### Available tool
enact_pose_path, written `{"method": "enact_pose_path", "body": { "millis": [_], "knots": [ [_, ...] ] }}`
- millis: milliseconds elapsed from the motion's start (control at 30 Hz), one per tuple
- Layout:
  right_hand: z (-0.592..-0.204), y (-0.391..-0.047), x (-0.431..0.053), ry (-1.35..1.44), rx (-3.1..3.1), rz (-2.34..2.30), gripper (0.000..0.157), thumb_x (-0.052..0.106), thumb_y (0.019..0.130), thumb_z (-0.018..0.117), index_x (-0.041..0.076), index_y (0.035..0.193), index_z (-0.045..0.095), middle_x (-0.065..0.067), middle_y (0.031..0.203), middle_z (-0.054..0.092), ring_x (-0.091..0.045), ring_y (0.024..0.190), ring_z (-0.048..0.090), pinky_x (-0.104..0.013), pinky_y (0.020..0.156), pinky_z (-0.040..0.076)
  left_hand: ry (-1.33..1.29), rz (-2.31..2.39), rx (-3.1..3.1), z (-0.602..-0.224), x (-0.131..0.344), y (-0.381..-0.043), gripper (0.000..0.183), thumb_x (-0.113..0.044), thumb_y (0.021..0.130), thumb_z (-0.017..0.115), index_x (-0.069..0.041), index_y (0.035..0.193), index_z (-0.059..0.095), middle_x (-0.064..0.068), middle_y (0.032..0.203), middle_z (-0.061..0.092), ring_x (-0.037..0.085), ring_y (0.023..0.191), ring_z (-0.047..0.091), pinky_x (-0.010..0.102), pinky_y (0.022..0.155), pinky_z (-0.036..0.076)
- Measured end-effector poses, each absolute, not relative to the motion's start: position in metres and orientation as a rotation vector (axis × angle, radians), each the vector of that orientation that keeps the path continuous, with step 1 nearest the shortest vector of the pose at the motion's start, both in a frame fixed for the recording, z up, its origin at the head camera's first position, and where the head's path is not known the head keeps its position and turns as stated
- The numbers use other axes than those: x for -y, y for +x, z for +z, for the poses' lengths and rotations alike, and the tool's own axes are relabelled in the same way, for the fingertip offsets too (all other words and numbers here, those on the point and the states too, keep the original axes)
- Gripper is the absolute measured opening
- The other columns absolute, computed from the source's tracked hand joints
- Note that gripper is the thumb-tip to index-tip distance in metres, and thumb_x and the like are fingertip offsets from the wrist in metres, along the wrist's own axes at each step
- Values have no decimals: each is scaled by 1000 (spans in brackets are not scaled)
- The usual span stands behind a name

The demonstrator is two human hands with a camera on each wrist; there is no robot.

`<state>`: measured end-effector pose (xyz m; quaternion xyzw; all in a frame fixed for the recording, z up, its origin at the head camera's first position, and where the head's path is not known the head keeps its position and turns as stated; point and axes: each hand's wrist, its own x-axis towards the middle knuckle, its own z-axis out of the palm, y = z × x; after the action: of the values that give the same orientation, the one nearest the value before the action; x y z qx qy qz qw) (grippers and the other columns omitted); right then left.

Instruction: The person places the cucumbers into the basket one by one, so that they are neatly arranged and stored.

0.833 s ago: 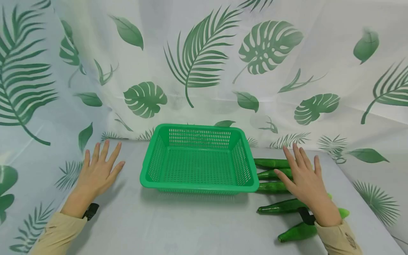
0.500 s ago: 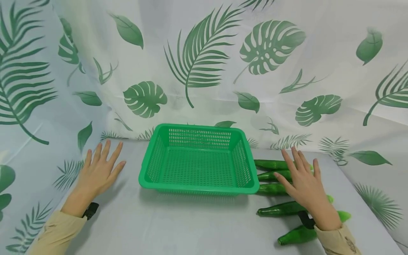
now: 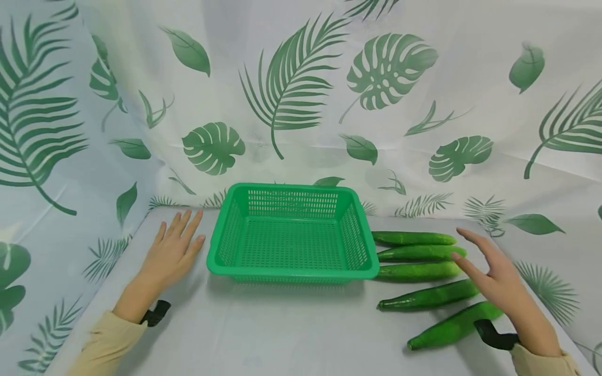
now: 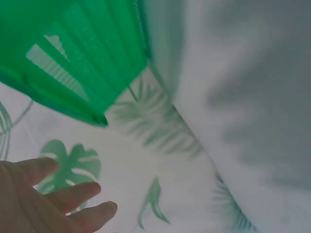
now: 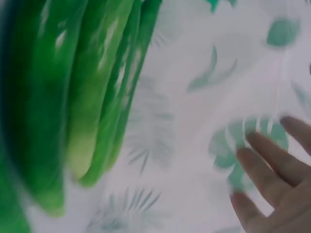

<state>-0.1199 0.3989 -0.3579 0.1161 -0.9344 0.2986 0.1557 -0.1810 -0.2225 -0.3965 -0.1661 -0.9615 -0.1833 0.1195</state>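
A green plastic basket [image 3: 293, 274] with slotted walls stands mid-table, nothing inside it. Several green cucumbers [image 3: 418, 271] lie side by side to its right, the left ends of the far ones hidden by the basket. My left hand [image 3: 169, 257], fingers extended, is beside the basket's left side and apart from it; the left wrist view has the basket's wall [image 4: 73, 63] above the fingers. Over the right ends of the nearer cucumbers is my right hand [image 3: 502, 279], thumb and fingers spread, holding nothing. In the right wrist view the cucumbers [image 5: 48, 102] are left of that hand [image 5: 279, 187].
The table has a pale cloth [image 3: 282, 334]. A white curtain [image 3: 400, 172] printed with green leaves rises behind it, and another [image 3: 51, 235] lines the left side. Each wrist carries a black strap-like device [image 3: 156, 313].
My right hand has moved right and turned side-on, uncovering more of the cucumbers. My left hand has shifted right, closer to the basket. Basket and cucumbers stay in place.
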Motion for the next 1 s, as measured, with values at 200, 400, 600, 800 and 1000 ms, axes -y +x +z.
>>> {"method": "enact_pose_path", "body": {
  "millis": [200,400,600,800,1000],
  "knots": [
    [-377,-102,-460,67,2828,982,36,23,101,59,5,131,62,37,109,55,21,101,47,-24,75,48,-585,-656,2764,-399,195,-184,69,-41,104,45,-4,158,23,24,160,22,43,147,17,66,114,11],
    [-412,-93,-506,-131,3069,1099,56,36,100,59,-3,140,51,34,110,51,25,93,35,-46,79,52,-644,-681,2747,-403,176,-191,73,-20,92,56,5,154,27,26,160,21,45,146,18,66,113,15],
    [-447,-91,-529,-76,3089,1516,53,17,99,60,3,147,44,39,118,46,20,101,43,-45,86,47,-688,-684,2809,-408,170,-189,72,-7,88,45,10,154,20,26,162,8,41,150,5,65,115,7],
    [-461,-89,-535,-97,3013,1742,45,7,96,62,23,138,59,40,113,49,-5,94,60,-28,74,52,-700,-670,2814,-407,172,-188,74,-6,89,43,12,154,12,25,163,4,38,150,2,62,116,6],
    [-460,-87,-532,-194,3006,1614,42,8,92,68,3,133,62,39,107,53,8,94,57,-25,73,54,-710,-673,2803,-409,173,-190,74,-6,89,42,13,153,11,26,163,3,39,150,2,61,117,7]
  ]
}}
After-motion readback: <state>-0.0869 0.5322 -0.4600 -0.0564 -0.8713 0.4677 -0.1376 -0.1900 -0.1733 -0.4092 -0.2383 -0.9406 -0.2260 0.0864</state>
